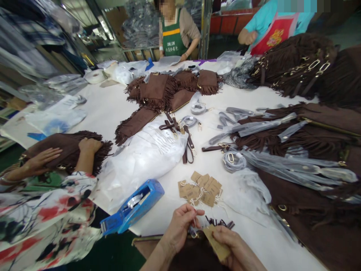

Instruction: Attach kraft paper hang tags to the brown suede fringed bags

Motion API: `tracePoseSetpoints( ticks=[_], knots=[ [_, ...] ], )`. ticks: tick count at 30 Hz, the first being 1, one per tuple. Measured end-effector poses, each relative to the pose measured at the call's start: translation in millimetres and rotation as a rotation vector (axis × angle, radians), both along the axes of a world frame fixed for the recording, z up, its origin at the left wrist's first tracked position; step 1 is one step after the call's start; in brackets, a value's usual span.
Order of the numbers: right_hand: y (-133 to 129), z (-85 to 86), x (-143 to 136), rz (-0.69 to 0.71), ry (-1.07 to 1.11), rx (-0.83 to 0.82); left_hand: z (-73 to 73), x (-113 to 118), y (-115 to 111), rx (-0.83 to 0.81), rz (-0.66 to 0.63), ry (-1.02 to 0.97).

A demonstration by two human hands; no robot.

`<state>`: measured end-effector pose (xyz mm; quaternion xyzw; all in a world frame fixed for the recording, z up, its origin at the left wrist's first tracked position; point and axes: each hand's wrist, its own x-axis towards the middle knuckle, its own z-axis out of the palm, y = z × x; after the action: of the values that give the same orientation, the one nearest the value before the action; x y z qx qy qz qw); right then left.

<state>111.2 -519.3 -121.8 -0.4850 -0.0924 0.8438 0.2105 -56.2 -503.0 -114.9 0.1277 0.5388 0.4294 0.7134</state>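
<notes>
At the table's near edge lies a brown fringed bag (152, 245), partly under my forearms, with metal hardware at its zip end. My right hand (229, 244) grips a tan cardboard hang tag (216, 242) between thumb and fingers. Pinched in my left hand (184, 224) is the tag's thin white string, just above the bag's hardware. Part of the string is hidden by the fingers. Beyond my hands is a loose pile of similar hang tags (200, 187) with white strings.
A blue tape dispenser (135, 207) stands left of the tags, before a white plastic bag (146, 158). Wrapped straps (299, 165) and brown fringed bags (332, 116) cover the right side. At left, a co-worker's hands (87, 150) press on another bag; two people stand across the table.
</notes>
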Motion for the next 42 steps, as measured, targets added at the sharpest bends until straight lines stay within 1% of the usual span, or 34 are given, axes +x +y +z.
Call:
tracePoseSetpoints(
  ticks=[2, 4, 6, 8, 13, 15, 18, 19, 20, 22, 24, 25, 27, 30, 33, 35, 37, 39, 40, 42],
  knots=[
    [-3, -1.0, -8, -0.083, 0.103, -0.142, 2.8, -2, -4, 0.038, -0.048, 0.009],
    [-4, -1.9, -12, -0.100, 0.159, -0.214, 5.8, -6, -8, 0.089, -0.102, 0.045],
    [-4, -2.4, -15, -0.110, 0.184, -0.247, 10.5, -11, -12, 0.151, -0.173, 0.093],
    [-2, -2.0, -16, -0.127, 0.187, -0.255, 18.0, -14, -14, 0.234, -0.281, 0.179],
    [1, -3.9, -22, -0.152, 0.147, -0.191, 40.0, -18, -19, 0.468, -0.663, 0.515],
    [-2, -9.0, -26, -0.191, 0.130, -0.186, 42.9, -20, -23, 0.534, -0.770, 0.605],
    [-7, -17.3, -31, -0.272, 0.144, -0.187, 37.9, -18, -34, 0.589, -0.853, 0.641],
    [-8, -19.0, -32, -0.285, 0.153, -0.189, 34.6, -16, -40, 0.594, -0.838, 0.631],
    [-9, -19.9, -33, -0.282, 0.164, -0.193, 30.9, -13, -46, 0.584, -0.784, 0.623],
    [-9, -19.1, -33, -0.239, 0.195, -0.207, 24.0, -7, -58, 0.503, -0.598, 0.622],
    [-9, -15.2, -33, -0.184, 0.215, -0.193, 19.2, 0, -67, 0.369, -0.396, 0.628],
    [-8, -12.7, -33, -0.157, 0.213, -0.174, 17.9, 3, -69, 0.305, -0.321, 0.621],
    [-6, -7.4, -33, -0.127, 0.196, -0.126, 17.2, 7, -69, 0.227, -0.230, 0.578],
    [-5, -1.4, -34, -0.119, 0.196, -0.078, 17.8, 10, -62, 0.184, -0.168, 0.539],
    [-6, 1.5, -37, -0.099, 0.194, -0.034, 17.0, 11, -52, 0.171, -0.101, 0.627],
    [-8, 0.9, -40, -0.069, 0.187, 0.025, 16.5, 12, -45, 0.124, -0.049, 0.651],
    [-12, -3.2, -42, -0.029, 0.166, 0.080, 17.4, 11, -38, 0.055, -0.036, 0.577],
    [-17, -11.3, -38, 0.035, 0.125, 0.111, 20.1, 7, -33, 0.019, -0.067, 0.505],
    [-19, -16.2, -33, 0.069, 0.080, 0.121, 21.8, 4, -32, 0.022, -0.090, 0.511],
    [-20, -24.4, -19, 0.115, -0.084, 0.178, 25.1, -7, -34, 0.055, -0.122, 0.651]
  ],
)
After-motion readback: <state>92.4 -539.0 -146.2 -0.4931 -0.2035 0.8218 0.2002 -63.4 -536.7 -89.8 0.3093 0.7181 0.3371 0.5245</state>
